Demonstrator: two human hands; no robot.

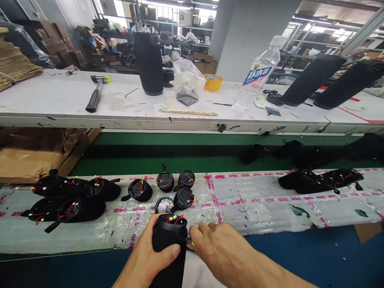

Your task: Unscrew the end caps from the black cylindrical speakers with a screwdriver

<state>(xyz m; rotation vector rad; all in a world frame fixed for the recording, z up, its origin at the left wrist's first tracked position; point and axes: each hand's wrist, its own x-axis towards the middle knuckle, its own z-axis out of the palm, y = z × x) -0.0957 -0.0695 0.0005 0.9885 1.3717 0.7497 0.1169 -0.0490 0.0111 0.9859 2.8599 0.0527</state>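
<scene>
A black cylinder point(168, 256) stands upright near the front edge of the bench, with red and yellow wire ends showing at its top. My left hand point(150, 254) is wrapped round its left side, the thumb across its front. At the top right of the cylinder is my right hand point(211, 240), its fingers curled in against the rim; a small yellow-tipped bit shows beneath them, too small to name. Just behind stand several short black units, among them one with a round face point(164, 205) and one with red wires point(140, 189).
More black units lie at the left point(72, 210) and right point(327, 180) of the plastic-covered bench point(240, 204). On the white shelf point(120, 96) beyond are a hammer point(95, 96), a tall black cylinder point(148, 64), yellow tape point(213, 83) and a bottle point(259, 72).
</scene>
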